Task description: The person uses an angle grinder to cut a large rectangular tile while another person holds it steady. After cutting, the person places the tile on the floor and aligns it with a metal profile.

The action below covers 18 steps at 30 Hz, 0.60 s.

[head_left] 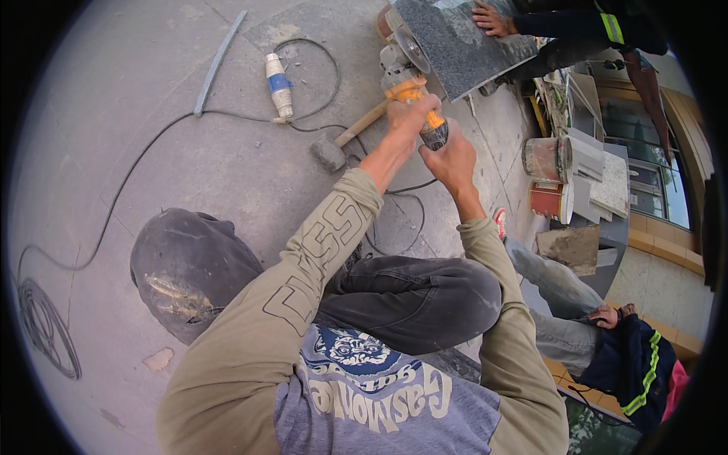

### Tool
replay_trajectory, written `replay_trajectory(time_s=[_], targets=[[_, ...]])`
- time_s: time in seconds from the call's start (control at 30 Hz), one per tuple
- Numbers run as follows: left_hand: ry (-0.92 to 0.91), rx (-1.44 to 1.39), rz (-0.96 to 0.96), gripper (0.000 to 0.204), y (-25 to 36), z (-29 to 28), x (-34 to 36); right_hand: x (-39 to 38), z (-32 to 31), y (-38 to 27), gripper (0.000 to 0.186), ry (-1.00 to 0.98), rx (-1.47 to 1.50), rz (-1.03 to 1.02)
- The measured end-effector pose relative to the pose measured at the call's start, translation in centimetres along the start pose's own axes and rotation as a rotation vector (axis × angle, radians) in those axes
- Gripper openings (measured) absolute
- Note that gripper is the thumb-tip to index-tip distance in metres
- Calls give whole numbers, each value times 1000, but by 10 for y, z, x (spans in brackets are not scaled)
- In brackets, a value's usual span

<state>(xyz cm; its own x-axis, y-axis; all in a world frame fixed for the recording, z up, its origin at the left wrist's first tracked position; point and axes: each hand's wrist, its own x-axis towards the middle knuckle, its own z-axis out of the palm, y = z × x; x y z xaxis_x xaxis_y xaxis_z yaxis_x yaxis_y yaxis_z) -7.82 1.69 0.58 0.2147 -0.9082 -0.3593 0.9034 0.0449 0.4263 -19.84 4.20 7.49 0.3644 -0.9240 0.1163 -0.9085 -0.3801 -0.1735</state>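
Note:
Both my hands are closed around an orange and black angle grinder (pixel 408 91). My left hand (pixel 408 120) wraps its body just behind the metal gear head. Behind it, my right hand (pixel 453 158) grips the black rear end. The grinder's round disc (pixel 412 50) stands at the near left edge of a dark grey speckled stone slab (pixel 464 54); whether it touches the stone I cannot tell. A co-worker's hand (pixel 493 19) lies flat on top of the slab. Below my left wrist, a hammer with a heavy grey head (pixel 329 152) and wooden handle rests on the floor.
A white connector with a blue band (pixel 278 87) joins a dark cable that loops across the floor to a coil (pixel 49 326). A metal bar (pixel 220 62) lies at the far left. Dirty buckets (pixel 547 158) and stone offcuts (pixel 607 182) stand right. Another person (pixel 561 296) is close by.

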Motion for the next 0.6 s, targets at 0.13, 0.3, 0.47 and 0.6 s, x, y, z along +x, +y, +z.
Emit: replay_trajectory(time_s=[0.13, 0.3, 0.47, 0.6], targets=[[-15, 6, -10, 28, 8, -1, 5, 6, 3, -3, 57, 5, 6, 1], [-11, 1, -19, 26, 18, 0, 10, 15, 7, -6, 58, -10, 11, 0], [18, -1, -35, 28, 23, -3, 24, 21, 7, -16, 55, -6, -7, 5], [7, 29, -89, 32, 28, -5, 30, 25, 6, -21, 55, -10, 19, 10]])
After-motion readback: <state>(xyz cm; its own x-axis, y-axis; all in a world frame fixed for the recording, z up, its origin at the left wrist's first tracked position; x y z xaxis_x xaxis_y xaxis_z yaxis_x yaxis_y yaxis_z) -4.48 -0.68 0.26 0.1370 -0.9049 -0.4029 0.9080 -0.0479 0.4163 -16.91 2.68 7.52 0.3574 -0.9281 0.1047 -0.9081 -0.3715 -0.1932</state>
